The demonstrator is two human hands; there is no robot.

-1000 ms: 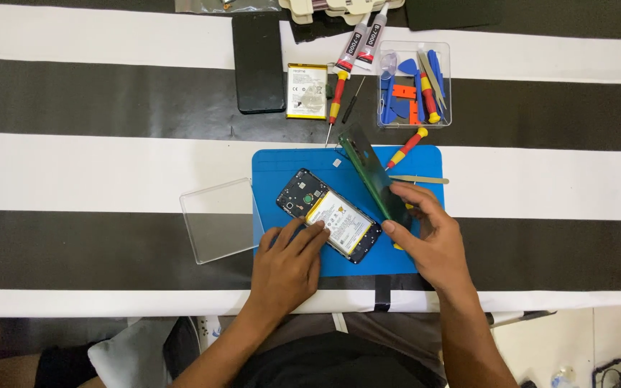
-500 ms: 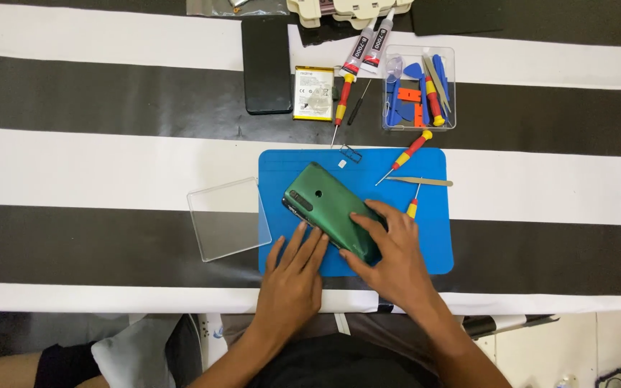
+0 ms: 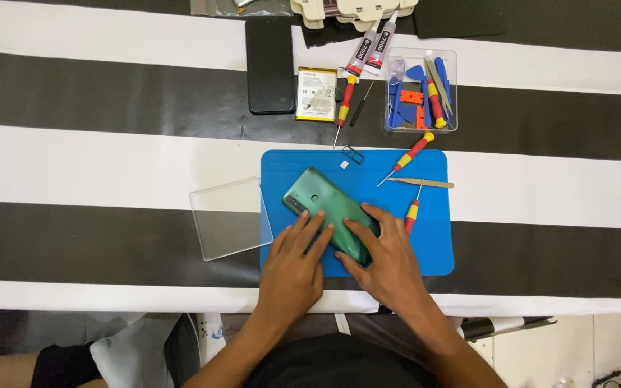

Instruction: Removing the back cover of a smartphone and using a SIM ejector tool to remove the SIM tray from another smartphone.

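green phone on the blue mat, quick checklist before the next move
1. Green phone lies back-up on the blue mat: ok.
2. Left hand and right hand both press its near end: ok.
3. Back cover seated flush all round: cannot tell.
4. Loose SIM tray not under the phone: ok.
5. Tweezers and screwdrivers lie apart from the hands: ok.

Two bare forearms, no sleeves, watch or rings; left hand (image 3: 292, 269) and right hand (image 3: 389, 262) ungloved, nails short; black garment at lap below wrists, dark short edge on knee at lower left.
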